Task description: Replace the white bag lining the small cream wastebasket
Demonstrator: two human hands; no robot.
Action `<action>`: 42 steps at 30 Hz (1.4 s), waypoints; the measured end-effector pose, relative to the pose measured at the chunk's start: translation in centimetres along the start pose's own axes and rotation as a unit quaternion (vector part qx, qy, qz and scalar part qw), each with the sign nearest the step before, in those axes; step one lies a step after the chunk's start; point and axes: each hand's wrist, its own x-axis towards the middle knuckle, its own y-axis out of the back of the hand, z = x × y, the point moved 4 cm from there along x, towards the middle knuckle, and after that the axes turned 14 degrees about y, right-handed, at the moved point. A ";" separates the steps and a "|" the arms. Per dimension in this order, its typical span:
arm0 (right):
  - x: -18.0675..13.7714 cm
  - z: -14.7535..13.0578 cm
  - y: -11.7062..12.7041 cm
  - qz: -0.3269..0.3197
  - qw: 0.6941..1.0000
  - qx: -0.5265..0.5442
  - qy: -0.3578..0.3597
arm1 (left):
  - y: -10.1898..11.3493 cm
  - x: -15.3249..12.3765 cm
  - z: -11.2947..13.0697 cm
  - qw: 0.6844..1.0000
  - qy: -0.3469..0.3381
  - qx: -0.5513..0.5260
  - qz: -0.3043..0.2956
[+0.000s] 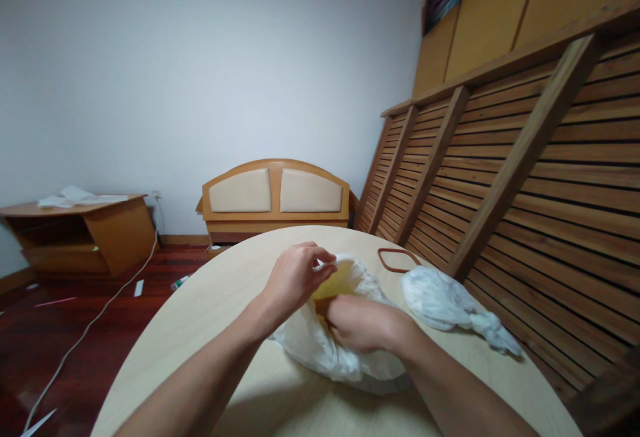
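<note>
A white plastic bag [345, 364] rests on the round table [220, 284], its mouth spread apart. With thumb and fingers, my left hand [299, 274] pinches the bag's rim at the far left side of the opening. My right hand [365, 322] reaches down into the mouth, and the bag hides its fingertips, so whether they grip anything does not show. Something yellow [340, 280] is visible inside, too unclear to name. To the right lies a second white plastic bag [435, 297], full and twisted at its end, apart from both hands.
A brown rounded-square ring [384, 264] lies beyond the second bag. Wooden slatted panels [500, 204] lean close along the table's right side. Behind stands a padded headboard [275, 217]. A low cabinet [115, 237] and a cable [95, 320] are at left.
</note>
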 end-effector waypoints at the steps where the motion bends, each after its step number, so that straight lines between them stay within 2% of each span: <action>1: -0.6 -0.2 0.9 0.023 1.000 -0.007 0.013 | 0.1 0.2 -0.3 1.000 0.006 0.000 0.004; 4: -2.6 -0.2 4.1 0.144 0.989 -0.033 0.011 | 0.3 0.6 -1.1 1.000 0.017 -0.002 0.009; 7: -4.7 1.4 6.4 0.245 0.961 -0.091 -0.093 | 0.3 0.9 -1.5 1.000 0.022 0.000 0.012; 9: -5.5 2.7 6.8 0.272 0.942 -0.117 -0.156 | 0.3 0.9 -1.5 1.000 0.026 0.006 0.013; 13: -5.5 4.1 5.9 0.244 0.946 -0.106 -0.184 | 0.5 0.8 -1.4 0.999 0.033 0.014 0.005; 17: -4.5 3.8 5.2 0.210 0.955 -0.100 -0.183 | 0.9 0.4 -1.2 0.999 0.036 0.029 0.007; 23: -3.7 2.1 5.6 0.230 0.953 -0.114 -0.160 | 1.2 -0.2 -0.3 0.999 0.014 0.042 0.020; 26: -3.7 1.5 5.8 0.234 0.952 -0.126 -0.153 | 1.2 -0.1 -0.1 0.998 0.033 0.057 0.011; 30: -4.1 1.3 6.1 0.235 0.948 -0.142 -0.165 | 1.3 -0.1 -0.3 0.997 0.048 0.065 -0.004; 34: -4.5 1.4 6.0 0.226 0.946 -0.147 -0.182 | 1.1 0.1 -0.8 0.997 0.046 0.060 0.006; 42: -4.0 0.8 6.3 0.261 0.947 -0.121 -0.145 | 1.1 -0.1 -0.7 0.997 0.034 0.071 0.013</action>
